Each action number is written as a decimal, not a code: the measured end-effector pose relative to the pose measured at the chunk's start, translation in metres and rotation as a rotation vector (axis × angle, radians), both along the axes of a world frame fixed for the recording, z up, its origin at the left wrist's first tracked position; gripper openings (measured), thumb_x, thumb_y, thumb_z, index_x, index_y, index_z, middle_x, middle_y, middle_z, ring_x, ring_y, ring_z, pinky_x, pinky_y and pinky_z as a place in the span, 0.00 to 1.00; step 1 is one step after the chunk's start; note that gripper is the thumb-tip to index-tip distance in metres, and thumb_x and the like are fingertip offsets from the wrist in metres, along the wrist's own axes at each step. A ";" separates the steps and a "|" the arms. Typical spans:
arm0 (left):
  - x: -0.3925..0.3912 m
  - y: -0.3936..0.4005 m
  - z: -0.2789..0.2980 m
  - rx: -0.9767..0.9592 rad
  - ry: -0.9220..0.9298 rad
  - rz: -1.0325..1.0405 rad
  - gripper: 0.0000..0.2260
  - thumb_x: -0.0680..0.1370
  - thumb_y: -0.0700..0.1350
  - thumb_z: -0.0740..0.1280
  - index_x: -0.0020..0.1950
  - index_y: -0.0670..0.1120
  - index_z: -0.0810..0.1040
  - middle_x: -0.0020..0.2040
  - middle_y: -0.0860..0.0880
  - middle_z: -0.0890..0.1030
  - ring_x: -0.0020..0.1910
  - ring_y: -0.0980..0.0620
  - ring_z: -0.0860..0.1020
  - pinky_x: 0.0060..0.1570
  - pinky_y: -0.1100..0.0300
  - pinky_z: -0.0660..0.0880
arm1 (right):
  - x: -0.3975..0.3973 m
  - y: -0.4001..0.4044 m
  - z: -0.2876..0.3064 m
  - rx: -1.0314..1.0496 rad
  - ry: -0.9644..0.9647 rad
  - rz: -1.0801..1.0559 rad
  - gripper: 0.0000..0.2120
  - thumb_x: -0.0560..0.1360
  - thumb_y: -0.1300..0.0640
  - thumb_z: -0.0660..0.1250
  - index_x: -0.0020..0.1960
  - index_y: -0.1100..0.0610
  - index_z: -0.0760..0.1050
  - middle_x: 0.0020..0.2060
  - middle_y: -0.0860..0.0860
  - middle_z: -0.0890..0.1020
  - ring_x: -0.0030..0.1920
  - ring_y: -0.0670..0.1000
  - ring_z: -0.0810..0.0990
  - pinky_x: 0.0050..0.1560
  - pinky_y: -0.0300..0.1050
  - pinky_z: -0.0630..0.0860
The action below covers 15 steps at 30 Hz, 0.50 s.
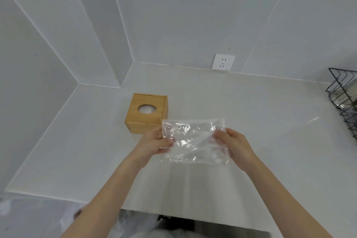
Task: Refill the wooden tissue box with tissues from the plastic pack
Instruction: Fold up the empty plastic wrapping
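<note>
Now both hands up over tabletop (251,102), clear plastic pack (193,141) stretched between them. Left hand (156,143) pinches pack's left edge, thumb on top; right hand (231,145) grips right edge, fingers curled behind film. Pack looks flat, crinkled. Wooden tissue box (146,113) on tabletop just behind left hand, lid on, white showing through oval hole. Wall socket (223,62) behind, black wire rack (345,100) far right.

- The wooden tissue box (146,113) is a light bamboo-coloured cube with an oval top opening showing white inside; it stands upright on the tabletop (241,102) near the wall corner.
- The plastic pack (193,141) is clear, crinkled and flat-looking, held up just right of the box.
</note>
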State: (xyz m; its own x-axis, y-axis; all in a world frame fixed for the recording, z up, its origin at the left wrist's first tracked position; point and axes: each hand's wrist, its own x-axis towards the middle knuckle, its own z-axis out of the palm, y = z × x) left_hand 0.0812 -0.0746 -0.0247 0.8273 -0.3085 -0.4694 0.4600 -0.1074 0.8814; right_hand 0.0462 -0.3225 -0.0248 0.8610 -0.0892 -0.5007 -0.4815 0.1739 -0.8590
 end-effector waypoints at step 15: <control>-0.081 0.137 -0.017 0.040 -0.135 0.364 0.09 0.72 0.29 0.66 0.37 0.42 0.78 0.38 0.45 0.81 0.34 0.51 0.81 0.35 0.67 0.79 | -0.064 0.137 -0.024 0.068 0.054 0.142 0.20 0.70 0.72 0.66 0.59 0.57 0.74 0.42 0.57 0.81 0.35 0.55 0.76 0.33 0.41 0.79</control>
